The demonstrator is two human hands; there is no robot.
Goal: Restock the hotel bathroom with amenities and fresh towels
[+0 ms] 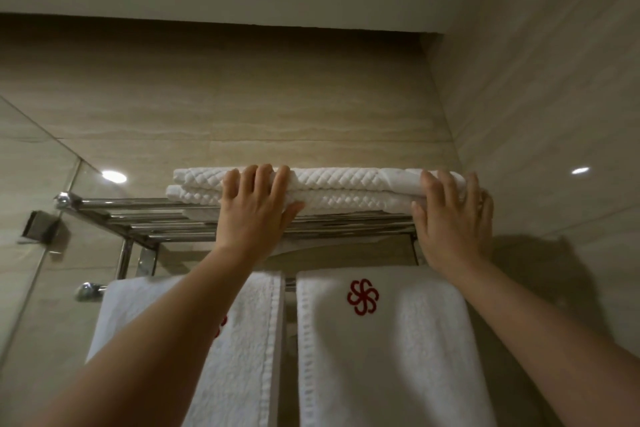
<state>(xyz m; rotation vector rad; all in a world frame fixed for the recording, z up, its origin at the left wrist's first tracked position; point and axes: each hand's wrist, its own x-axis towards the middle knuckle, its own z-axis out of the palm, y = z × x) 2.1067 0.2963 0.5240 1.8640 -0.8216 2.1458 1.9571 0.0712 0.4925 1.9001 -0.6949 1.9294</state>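
A folded white quilted towel lies on top of a chrome wall rack above my head. My left hand presses flat against the towel's front edge, fingers straight and reaching over its top. At the towel's right end my right hand lies flat against it, fingers straight. Below the rack, two white towels hang side by side from a bar: the right hanging towel shows a red logo, and the left hanging towel is partly hidden by my left forearm.
A glass shower panel with a metal bracket stands at the left. Beige tiled walls meet in a corner close to the rack's right end. The ceiling is a little above the rack.
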